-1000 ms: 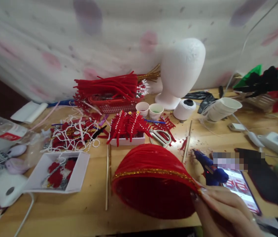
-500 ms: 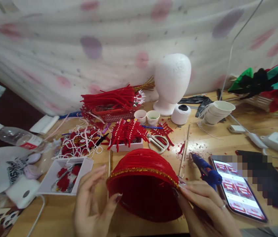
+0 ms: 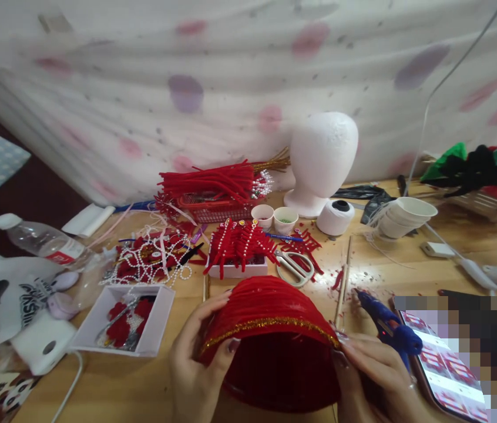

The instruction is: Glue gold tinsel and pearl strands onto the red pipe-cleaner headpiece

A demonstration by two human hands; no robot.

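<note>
- The table bears loose things close to the work, so small, slow turns look safest.
- The cap is between the two hands, over the table's near side, its dark opening facing the person; whether its lower edge touches the wood, I cannot tell. It seems likely to flex, so even support on both sides should hold its curve.
- The left hand cups the cap's left side, thumb inside the rim and fingers round the outside. That wide hold suits steadying; squeezing harder could dent the wall.
- The right hand pinches the rim's right end between thumb and fingertips, a fit grip for fine pressing.
- The phone lies right of that hand, well apart from the cap.
- The glue gun lies just beyond the right hand, a red light showing; its tip may be hot, so knuckles should stay clear.
- The trim, gold, follows the rim; pressing along its line, without dragging, should leave it straight.
</note>
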